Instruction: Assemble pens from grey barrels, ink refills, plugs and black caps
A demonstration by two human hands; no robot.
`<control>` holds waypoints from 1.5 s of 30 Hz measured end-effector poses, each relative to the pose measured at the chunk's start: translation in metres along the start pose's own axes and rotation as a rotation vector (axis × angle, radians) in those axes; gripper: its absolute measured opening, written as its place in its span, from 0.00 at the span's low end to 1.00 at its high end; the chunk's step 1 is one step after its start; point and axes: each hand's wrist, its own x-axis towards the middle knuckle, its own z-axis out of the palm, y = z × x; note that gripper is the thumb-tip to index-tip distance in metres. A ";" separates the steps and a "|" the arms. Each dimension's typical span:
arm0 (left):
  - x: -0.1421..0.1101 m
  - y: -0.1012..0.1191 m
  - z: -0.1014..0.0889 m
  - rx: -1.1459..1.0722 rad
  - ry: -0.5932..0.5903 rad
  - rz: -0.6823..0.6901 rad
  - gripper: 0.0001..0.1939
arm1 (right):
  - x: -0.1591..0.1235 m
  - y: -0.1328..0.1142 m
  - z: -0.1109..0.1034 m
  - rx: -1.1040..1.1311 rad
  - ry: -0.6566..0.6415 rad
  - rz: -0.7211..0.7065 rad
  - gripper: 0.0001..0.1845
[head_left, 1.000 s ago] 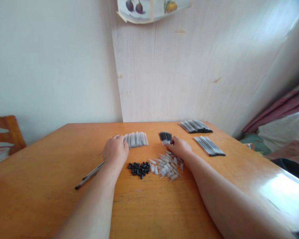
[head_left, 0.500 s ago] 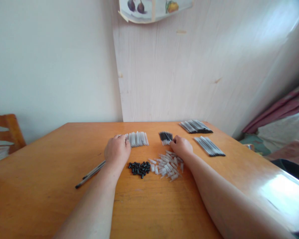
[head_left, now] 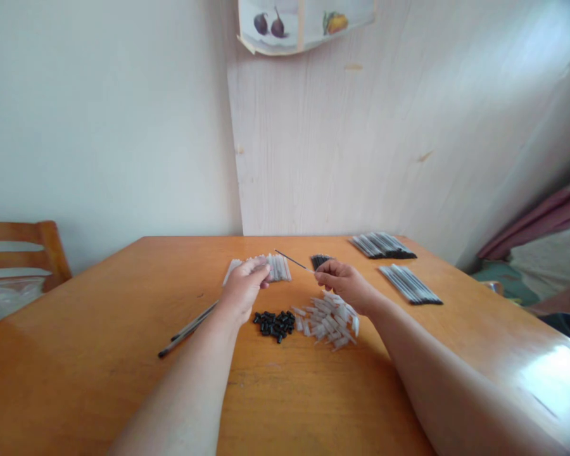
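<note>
My left hand (head_left: 242, 288) is lifted off the orange table (head_left: 285, 392) and pinches a clear pen barrel (head_left: 232, 270) taken from the row of clear barrels (head_left: 278, 266). My right hand (head_left: 342, 282) pinches a thin black ink refill (head_left: 292, 260) that slants up and left toward my left hand. Behind my right hand lies a small bunch of black refills (head_left: 321, 259). Below the hands sit a pile of small black end plugs (head_left: 274, 323) and a pile of clear caps (head_left: 327, 318).
Two finished pens (head_left: 189, 329) lie to the left of my left forearm. Two bundles of pens (head_left: 382, 244) (head_left: 410, 284) rest at the far right of the table. A wooden chair (head_left: 26, 250) stands at the left. A pale board leans on the wall behind.
Both hands rose from the table. My left hand picked up a clear barrel and my right hand drew a black refill out of the bunch; the camera shifted slightly.
</note>
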 end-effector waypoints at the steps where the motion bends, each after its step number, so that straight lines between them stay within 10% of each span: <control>1: -0.002 0.001 0.002 -0.074 -0.030 -0.012 0.19 | -0.001 0.000 0.001 0.007 -0.020 -0.003 0.13; 23: -0.010 0.009 0.010 -0.294 -0.171 -0.010 0.12 | 0.001 0.011 0.008 0.045 -0.056 -0.039 0.14; 45: -0.003 0.002 0.005 -0.306 0.015 -0.087 0.08 | -0.005 -0.004 0.008 0.190 -0.076 0.038 0.13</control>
